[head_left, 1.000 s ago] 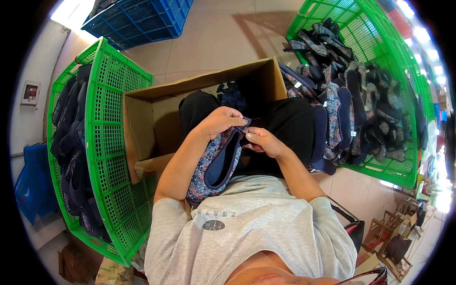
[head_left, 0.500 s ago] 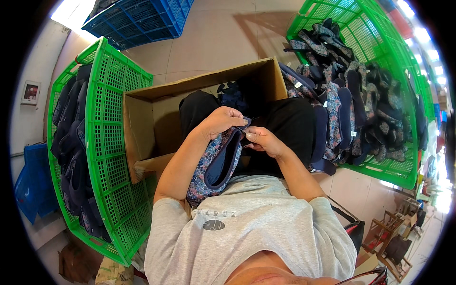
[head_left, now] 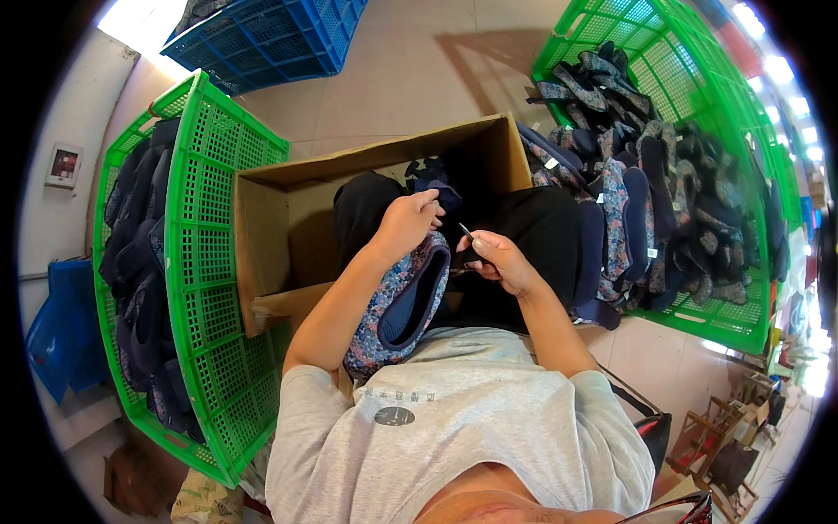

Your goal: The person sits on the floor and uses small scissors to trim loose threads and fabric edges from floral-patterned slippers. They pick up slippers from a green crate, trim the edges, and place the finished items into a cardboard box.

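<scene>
At the centre of the frame, a person's left hand (head_left: 404, 224) grips the toe end of a floral-patterned shoe (head_left: 397, 306) while the right hand (head_left: 502, 262) pinches a small slim tool (head_left: 467, 232) just beside it. Behind the hands sits an open cardboard box (head_left: 279, 227). Green crates (head_left: 205, 288) filled with more dark shoes (head_left: 646, 192) flank it left and right, and a blue crate (head_left: 271, 35) lies at the upper left.

Beige tiled floor (head_left: 419, 79) in bright daylight, a white wall (head_left: 65, 113) at left.
</scene>
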`<action>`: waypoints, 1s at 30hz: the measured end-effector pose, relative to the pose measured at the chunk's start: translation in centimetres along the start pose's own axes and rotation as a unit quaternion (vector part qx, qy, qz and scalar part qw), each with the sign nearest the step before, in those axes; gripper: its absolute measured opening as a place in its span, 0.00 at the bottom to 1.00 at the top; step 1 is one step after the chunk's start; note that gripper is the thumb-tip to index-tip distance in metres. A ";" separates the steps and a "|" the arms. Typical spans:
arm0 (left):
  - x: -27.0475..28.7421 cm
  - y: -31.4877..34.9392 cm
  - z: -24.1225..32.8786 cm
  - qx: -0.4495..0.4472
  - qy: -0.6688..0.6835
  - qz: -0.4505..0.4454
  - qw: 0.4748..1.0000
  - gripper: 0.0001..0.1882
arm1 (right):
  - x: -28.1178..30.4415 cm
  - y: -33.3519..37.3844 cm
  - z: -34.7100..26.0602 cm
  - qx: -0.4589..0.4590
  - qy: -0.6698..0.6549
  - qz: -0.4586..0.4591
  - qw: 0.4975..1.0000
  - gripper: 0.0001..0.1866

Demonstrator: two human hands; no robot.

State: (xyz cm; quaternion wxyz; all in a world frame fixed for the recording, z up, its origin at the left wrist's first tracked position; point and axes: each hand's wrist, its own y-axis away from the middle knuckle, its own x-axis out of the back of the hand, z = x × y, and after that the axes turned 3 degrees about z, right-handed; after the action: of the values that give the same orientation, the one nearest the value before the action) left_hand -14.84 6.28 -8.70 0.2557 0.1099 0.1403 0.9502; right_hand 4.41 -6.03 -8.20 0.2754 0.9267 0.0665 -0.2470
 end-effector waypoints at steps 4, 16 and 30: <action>1.4 2.4 1.7 -0.154 -0.221 0.077 0.960 0.15 | 0.3 0.4 -0.9 0.015 0.018 -0.009 1.000 0.15; -0.1 10.1 4.7 -0.235 -0.378 0.108 0.889 0.14 | -1.1 -0.6 -4.0 0.066 0.206 -0.054 0.975 0.15; -0.3 9.5 3.5 -0.319 -0.314 0.199 0.872 0.09 | -1.5 -2.3 -4.4 0.079 0.225 -0.184 0.954 0.12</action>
State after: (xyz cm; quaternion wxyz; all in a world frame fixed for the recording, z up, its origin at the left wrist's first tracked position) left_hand -17.91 -1.06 -2.40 0.1134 0.3403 -0.2826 0.8897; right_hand 4.38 -1.65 -5.40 0.1290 0.9488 0.2761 -0.0832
